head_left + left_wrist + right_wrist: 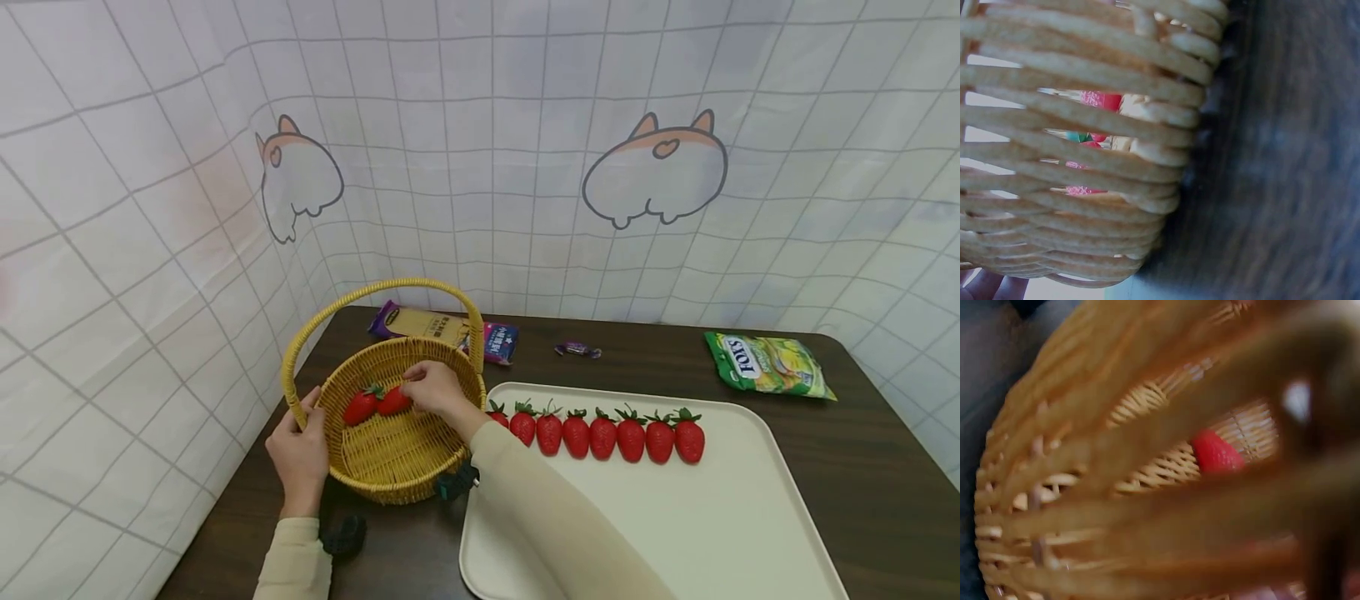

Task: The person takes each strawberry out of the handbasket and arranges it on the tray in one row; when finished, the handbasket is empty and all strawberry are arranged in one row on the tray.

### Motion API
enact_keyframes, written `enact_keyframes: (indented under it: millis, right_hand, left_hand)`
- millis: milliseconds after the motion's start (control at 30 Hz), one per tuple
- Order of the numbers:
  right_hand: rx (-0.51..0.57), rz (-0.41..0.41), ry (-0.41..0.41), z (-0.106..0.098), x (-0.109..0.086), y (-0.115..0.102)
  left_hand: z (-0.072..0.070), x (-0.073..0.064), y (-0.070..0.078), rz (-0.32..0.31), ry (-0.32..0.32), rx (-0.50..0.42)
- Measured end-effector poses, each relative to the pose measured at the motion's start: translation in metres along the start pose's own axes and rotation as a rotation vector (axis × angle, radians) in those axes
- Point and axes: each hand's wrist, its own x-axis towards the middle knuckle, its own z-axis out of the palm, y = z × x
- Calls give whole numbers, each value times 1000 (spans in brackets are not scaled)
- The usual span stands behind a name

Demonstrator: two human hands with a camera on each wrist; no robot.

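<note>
A yellow wicker basket [382, 467] with a tall arched handle stands at the left of the table. My left hand [298, 454] grips its left rim near the foot of the handle. Inside the basket lies one red strawberry [360, 408] with green leaves. Beside it, my right hand [437, 390] reaches over the rim and pinches a second strawberry [392, 402] at its right end. Red shows through the weave in the left wrist view, where the basket wall [1079, 162] fills much of the picture. In the right wrist view a strawberry [1216, 453] is partly hidden by blurred wicker.
A white tray [675, 533] to the right holds a row of several strawberries [603, 435], its left end hidden by my right sleeve. Behind are long snack packets [427, 325], a small purple wrapped candy [577, 350] and a green FOX'S bag [768, 365]. A gridded curtain [480, 208] surrounds the table.
</note>
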Motion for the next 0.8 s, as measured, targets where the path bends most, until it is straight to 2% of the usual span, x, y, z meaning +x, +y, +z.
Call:
enact_keyframes:
  millis: [167,400,567,800]
  right_hand:
    - [-46,2,-27,1,2,1]
    - [-195,-69,-121,3,3,3]
    - [-211,-76,-174,4,3,4]
    - [-306,-105,-182,5,5,6]
  left_hand:
    - [0,1,0,9,2,2]
    - [-1,1,2,10,8,-3]
    - [0,0,3,7,6,0]
    - [0,1,1,2,14,13]
